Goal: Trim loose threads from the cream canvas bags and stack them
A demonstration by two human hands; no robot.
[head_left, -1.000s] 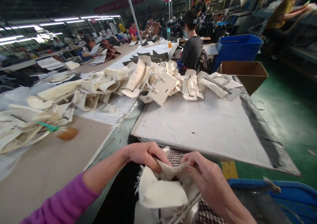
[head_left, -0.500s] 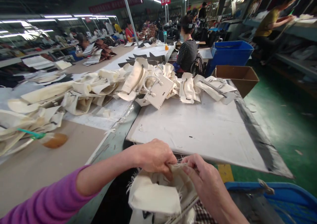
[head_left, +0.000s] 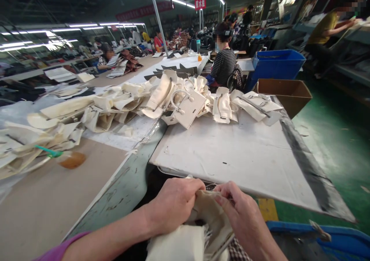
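A cream bag piece (head_left: 212,214) with frayed edges is held over my lap, at the bottom middle of the head view. My left hand (head_left: 175,201) is closed on its upper edge, with the fingertips curled over the fabric. Close beside it, my right hand (head_left: 238,205) pinches the same edge between thumb and fingers. A thin thread shows between the two hands. The lower part of the piece hangs out of the picture, and my left forearm covers some of it.
White-topped table (head_left: 245,153) ahead bears a pile of cream handbags (head_left: 189,109). More bag pieces lie left, with a bottle of brown liquid (head_left: 72,159). A blue bin (head_left: 341,234) stands low right. Beyond sits a person in stripes (head_left: 224,64), near a cardboard box (head_left: 285,91).
My left hand has shifted down and its grip has moved from inside the fold onto the upper edge. The right hand keeps its pinch. The view has turned slightly left.
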